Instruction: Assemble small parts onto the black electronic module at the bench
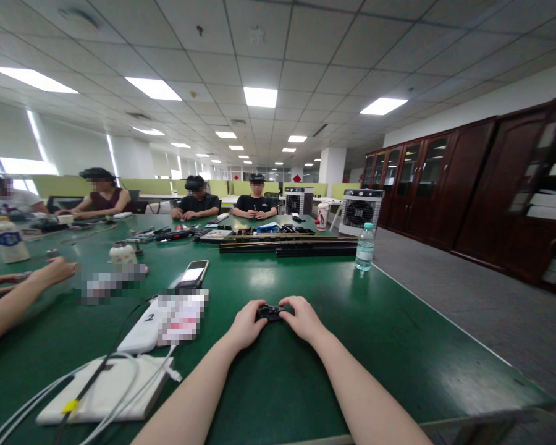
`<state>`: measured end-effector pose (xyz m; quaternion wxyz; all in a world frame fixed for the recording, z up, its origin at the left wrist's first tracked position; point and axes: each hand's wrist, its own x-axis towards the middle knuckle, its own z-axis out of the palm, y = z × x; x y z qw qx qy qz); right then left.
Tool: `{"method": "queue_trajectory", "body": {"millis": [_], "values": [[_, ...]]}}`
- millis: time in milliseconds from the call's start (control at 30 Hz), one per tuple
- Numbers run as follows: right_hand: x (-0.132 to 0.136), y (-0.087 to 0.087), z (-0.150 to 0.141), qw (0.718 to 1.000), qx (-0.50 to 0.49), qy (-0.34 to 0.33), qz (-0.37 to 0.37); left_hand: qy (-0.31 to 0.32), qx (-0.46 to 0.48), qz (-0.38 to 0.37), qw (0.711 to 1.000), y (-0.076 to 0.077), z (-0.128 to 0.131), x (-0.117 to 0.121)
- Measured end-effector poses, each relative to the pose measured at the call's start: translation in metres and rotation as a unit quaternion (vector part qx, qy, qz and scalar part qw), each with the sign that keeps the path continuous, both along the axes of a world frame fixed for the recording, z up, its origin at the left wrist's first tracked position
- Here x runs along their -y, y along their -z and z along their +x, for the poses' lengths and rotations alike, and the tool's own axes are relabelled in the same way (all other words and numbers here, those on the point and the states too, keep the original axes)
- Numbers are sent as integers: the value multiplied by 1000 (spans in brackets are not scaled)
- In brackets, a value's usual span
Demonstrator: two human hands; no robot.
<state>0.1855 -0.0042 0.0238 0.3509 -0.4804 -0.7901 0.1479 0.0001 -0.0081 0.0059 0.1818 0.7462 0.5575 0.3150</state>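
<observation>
At the lower centre of the frame, your left hand (249,322) and right hand (303,316) curl partly closed, fingers and thumbs on opposite ends of a small black part (272,313). I cannot tell whether it touches the worktop (269,278). Getting hold looks done; the part shows too small to judge what work on it remains.

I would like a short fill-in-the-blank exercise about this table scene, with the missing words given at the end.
1. The left hand and right hand both touch a small object coloured ____.
2. The plastic water bottle stands nearer the ____ hand.
3. The white device bears the digit ____.
4. The tag on the black cable is coloured ____.

Missing words: black; right; 2; yellow.
</observation>
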Motion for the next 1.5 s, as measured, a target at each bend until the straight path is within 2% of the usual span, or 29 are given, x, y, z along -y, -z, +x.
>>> {"method": "queue_trajectory", "body": {"millis": [233,667,1100,1500], "values": [[-6,-1,10,999,-34,33,-16,-1,6,-2,1000,-1,0,1],[-10,-4,17,994,-77,82,4,-3,3,-12,1000,-2,0,2],[-16,-1,21,987,-113,105,46,4,1,-5,1000,3,-2,-1],[-16,-1,21,985,-130,107,43,5,-1,-12,1000,-1,-1,2]]}}
